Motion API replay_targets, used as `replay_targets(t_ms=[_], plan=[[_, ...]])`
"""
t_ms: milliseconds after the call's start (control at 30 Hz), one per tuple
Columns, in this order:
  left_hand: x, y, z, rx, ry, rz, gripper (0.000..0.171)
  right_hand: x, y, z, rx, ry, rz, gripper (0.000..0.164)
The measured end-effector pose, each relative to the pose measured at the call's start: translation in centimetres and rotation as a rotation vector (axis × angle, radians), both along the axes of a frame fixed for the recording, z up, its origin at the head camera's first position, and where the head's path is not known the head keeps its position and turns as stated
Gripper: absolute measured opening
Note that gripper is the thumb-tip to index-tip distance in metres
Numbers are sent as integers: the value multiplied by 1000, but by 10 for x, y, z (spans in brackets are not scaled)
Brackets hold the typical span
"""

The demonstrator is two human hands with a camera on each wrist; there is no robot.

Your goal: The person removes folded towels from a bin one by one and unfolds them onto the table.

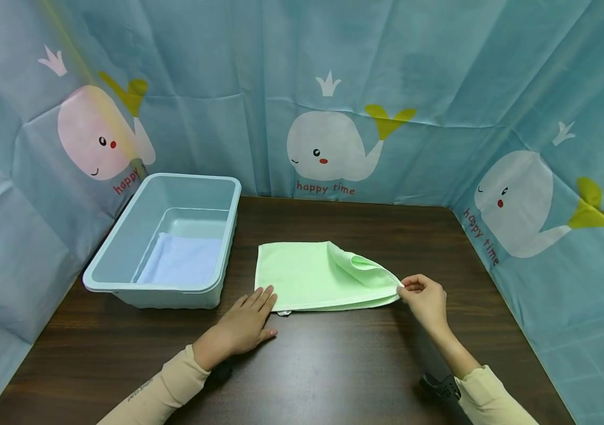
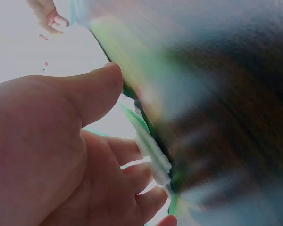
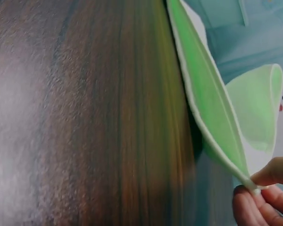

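Observation:
A light green towel (image 1: 296, 274) lies folded on the dark wooden table, its right part lifted and curled over. My right hand (image 1: 425, 301) pinches the near right corner between thumb and fingers; in the right wrist view the towel (image 3: 207, 94) hangs from that pinch, its layers spread apart. My left hand (image 1: 243, 324) rests with straight fingers on the towel's near left corner, beside a small white tag (image 1: 284, 313). In the left wrist view the left thumb (image 2: 96, 92) stands away from the fingers, and the towel is washed out by glare.
A pale blue plastic basin (image 1: 161, 287) stands at the left of the table, with a folded light blue cloth (image 1: 182, 260) on its bottom. Blue curtains with whale prints (image 1: 328, 144) enclose the table (image 1: 328, 366) at the back and both sides.

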State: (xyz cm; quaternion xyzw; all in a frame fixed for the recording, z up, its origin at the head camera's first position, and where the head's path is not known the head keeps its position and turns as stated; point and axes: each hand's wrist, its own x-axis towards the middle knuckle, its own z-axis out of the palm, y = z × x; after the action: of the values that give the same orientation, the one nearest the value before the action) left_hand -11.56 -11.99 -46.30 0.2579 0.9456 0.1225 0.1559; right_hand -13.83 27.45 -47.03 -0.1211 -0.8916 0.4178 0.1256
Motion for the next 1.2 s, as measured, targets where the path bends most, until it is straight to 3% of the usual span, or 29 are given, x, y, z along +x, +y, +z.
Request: replay_targets(t_ms=[367, 700, 1200], plan=[[-1, 0, 1, -6, -3, 1, 71, 3, 7, -4, 110, -171, 82, 10], [-2, -2, -4, -16, 7, -11, 70, 5, 10, -10, 210, -196, 143, 8], [-1, -1, 0, -11, 17, 0, 69, 6, 12, -1, 307, -274, 161, 9]])
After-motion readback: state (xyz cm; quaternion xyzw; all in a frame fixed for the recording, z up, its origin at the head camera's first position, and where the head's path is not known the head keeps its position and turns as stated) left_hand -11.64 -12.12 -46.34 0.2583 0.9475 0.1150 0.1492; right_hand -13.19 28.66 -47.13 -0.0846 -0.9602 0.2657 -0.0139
